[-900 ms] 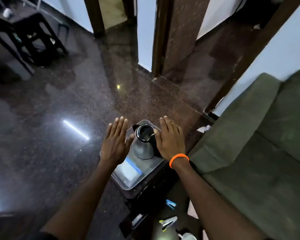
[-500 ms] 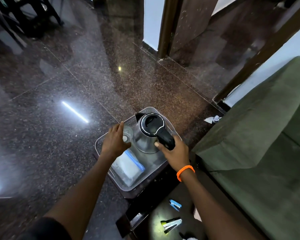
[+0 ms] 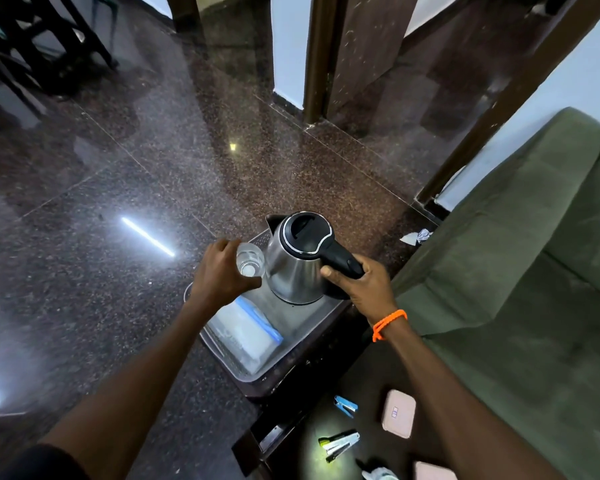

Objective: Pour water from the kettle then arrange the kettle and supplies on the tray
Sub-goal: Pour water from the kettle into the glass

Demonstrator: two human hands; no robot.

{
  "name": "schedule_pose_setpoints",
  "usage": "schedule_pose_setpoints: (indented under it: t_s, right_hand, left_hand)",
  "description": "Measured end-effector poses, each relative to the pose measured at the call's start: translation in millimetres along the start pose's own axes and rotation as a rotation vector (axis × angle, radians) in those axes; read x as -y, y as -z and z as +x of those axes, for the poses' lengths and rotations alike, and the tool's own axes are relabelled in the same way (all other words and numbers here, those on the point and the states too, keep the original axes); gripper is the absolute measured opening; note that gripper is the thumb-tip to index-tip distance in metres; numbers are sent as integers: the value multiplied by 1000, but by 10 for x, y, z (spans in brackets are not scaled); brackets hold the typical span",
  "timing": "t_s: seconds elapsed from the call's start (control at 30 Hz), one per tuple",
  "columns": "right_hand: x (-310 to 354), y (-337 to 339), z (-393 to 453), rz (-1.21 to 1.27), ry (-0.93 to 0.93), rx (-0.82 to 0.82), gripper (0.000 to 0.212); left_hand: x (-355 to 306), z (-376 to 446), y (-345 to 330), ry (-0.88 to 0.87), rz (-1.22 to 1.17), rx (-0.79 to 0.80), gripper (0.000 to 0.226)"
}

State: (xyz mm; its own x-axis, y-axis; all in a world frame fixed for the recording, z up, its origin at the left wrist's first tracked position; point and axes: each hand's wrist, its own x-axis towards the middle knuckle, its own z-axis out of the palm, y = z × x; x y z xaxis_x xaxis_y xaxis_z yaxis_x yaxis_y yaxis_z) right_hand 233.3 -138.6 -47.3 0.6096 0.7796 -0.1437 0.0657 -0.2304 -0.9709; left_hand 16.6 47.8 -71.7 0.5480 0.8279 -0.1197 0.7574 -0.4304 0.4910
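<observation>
A steel kettle [image 3: 293,268] with a black lid and handle is held just above a clear plastic tray [image 3: 253,372] on a dark low table. My right hand [image 3: 362,284] grips the kettle's black handle. My left hand [image 3: 222,271] is wrapped around a clear glass [image 3: 250,263] that stands upright just left of the kettle. A clear zip bag [image 3: 245,329] with a blue seal lies in the near half of the tray. The kettle's lid is closed and its spout points away from me.
A green sofa [image 3: 520,289] fills the right side. On the dark table [image 3: 368,382] near me lie a blue stapler [image 3: 346,406], a green-and-grey stapler [image 3: 340,445] and a pink case [image 3: 399,418]. Polished granite floor stretches left and ahead; dark chairs [image 3: 45,43] stand far left.
Both hands came down from flat and open above the tray. The right one closed on the kettle handle and lifted it slightly. The left one closed around the glass.
</observation>
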Motion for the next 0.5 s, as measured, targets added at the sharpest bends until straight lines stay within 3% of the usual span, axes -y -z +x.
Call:
schedule_pose_setpoints:
  t_s: [0.17, 0.3, 0.5]
  right_hand:
    - [399, 528, -292, -7, 50, -39, 50]
    - [575, 1095, -726, -48, 90, -77, 16]
    - [502, 1996, -1673, -112, 51, -156, 20]
  left_hand:
    - [-502, -119, 166, -137, -31, 2, 92]
    - [-947, -316, 80, -274, -69, 21, 99]
    - [-1681, -868, -343, -380, -147, 169, 114]
